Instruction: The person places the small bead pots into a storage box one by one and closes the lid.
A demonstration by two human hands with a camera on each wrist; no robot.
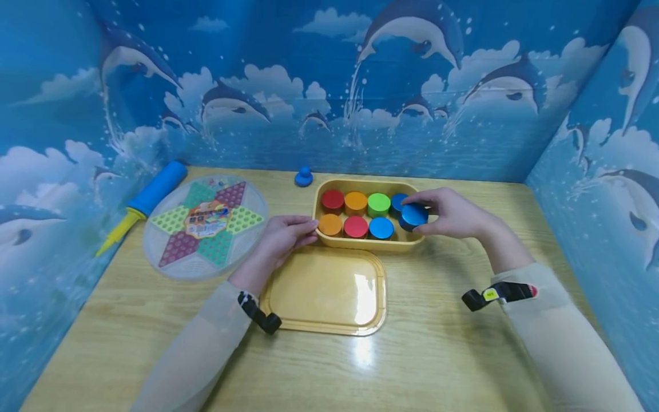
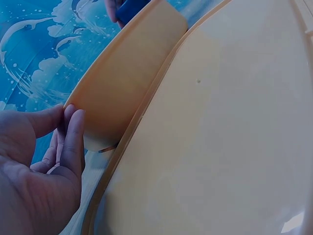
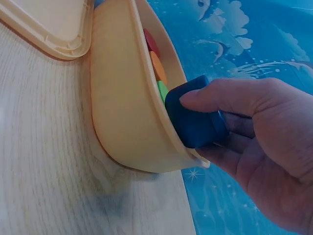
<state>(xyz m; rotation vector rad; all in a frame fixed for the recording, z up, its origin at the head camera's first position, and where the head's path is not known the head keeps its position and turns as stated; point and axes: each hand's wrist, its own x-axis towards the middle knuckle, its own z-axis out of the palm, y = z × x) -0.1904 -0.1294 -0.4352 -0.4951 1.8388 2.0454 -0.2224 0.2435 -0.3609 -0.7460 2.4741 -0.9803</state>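
Observation:
A yellow plastic box [image 1: 373, 245] holds round lidded tubs in two rows: red [image 1: 332, 200], orange [image 1: 355, 202], green [image 1: 378, 203] and blue at the back, orange, red and blue at the front. My left hand [image 1: 290, 233] pinches the box's rim at its left end, thumb on the edge, as the left wrist view shows. My right hand [image 1: 450, 213] grips a blue tub [image 1: 413, 216] between thumb and fingers at the box's right end. That tub sits higher than the others, overlapping the back blue one and the rim.
The yellow lid [image 1: 324, 292] lies flat in front of the box. To the left are a round star-patterned board [image 1: 206, 226] and a blue pump with a yellow nozzle [image 1: 149, 197]. A small blue duck [image 1: 304, 177] sits behind, near the dolphin-printed backdrop [image 1: 329, 91].

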